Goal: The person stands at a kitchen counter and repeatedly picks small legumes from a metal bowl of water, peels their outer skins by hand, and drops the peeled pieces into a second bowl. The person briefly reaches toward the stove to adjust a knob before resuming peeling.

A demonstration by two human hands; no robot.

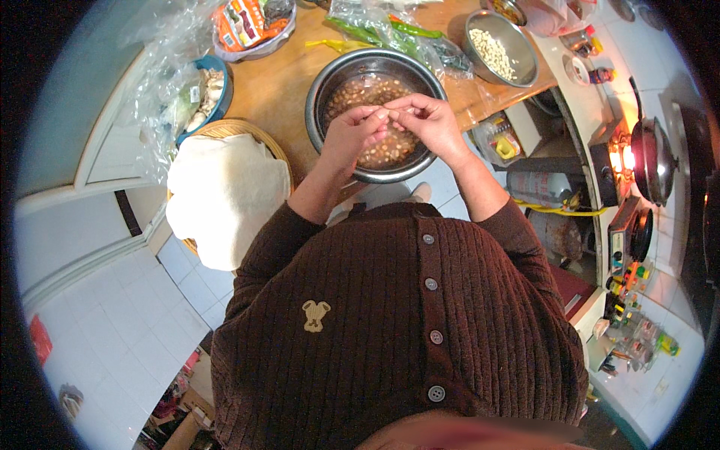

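Note:
A large metal basin holds peanuts in water, some still in reddish skins and others pale. Above its middle, my left hand and my right hand meet at the fingertips. They pinch something small that looks like a peanut, mostly hidden by the thumbs and forefingers. At the back right of the table, a smaller steel bowl contains pale, skinless peanuts.
To the left, a white cloth covers a wicker basket. Behind it stands a blue basin with garlic. Green peppers in plastic lie beyond the metal basin. On the right, a flame burns beside a pan.

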